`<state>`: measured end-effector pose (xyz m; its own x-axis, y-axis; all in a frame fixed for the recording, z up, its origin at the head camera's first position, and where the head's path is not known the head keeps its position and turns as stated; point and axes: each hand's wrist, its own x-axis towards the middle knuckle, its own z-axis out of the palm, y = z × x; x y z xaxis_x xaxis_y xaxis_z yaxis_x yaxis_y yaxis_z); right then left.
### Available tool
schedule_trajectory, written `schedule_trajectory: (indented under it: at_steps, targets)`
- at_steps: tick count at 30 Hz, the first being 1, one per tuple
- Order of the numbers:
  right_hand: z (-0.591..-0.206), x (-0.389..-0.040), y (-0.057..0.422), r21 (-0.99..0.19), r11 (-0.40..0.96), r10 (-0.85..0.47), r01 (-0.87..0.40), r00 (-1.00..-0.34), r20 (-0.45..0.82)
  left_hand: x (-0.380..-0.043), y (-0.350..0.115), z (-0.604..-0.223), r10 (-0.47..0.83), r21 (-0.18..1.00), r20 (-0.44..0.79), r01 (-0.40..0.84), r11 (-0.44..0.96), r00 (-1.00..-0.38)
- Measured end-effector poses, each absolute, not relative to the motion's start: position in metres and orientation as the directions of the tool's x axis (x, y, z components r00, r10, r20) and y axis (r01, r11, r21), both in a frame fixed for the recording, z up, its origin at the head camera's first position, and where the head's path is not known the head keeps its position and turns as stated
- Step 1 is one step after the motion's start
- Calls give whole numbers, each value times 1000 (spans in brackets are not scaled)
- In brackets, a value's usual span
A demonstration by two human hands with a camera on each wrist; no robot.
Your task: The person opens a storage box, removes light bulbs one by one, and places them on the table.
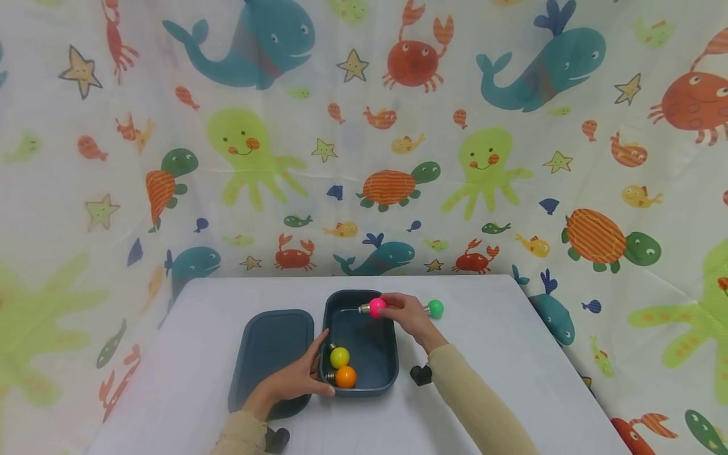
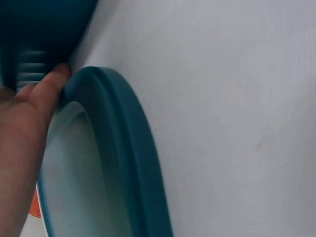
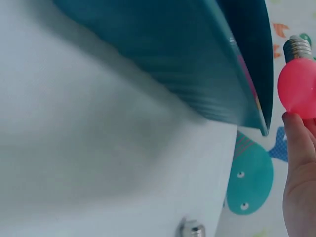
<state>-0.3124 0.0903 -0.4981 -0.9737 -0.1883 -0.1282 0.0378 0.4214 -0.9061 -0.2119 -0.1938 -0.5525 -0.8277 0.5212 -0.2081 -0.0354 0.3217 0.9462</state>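
Note:
A pink light bulb (image 1: 377, 308) with a metal screw base is pinched in the fingertips of my right hand (image 1: 405, 314), over the far right part of a dark blue container (image 1: 370, 354). The right wrist view shows the same pink bulb (image 3: 298, 86) beside the container's rim, base pointing up. My left hand (image 1: 296, 377) rests against the container's left side, fingers and thumb spread along the wall. Inside, near the front left corner, lie a yellow bulb (image 1: 339, 357) and an orange bulb (image 1: 345, 377).
A green bulb (image 1: 435, 308) lies on the white table (image 1: 483, 354) right of the container. To the left is a dark blue lid (image 1: 273, 347), partly under my left forearm. Behind the table hangs a curtain (image 1: 364, 145) printed with sea animals.

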Motion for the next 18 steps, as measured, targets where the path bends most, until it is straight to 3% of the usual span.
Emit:
schedule_trajectory:
  at_steps: [18]
  targets:
    - [-514, -329, 154, -917, 391, 14, 84, -996, -85, -226, -195, -561, 537, 949, -177, 2, 316, -825]
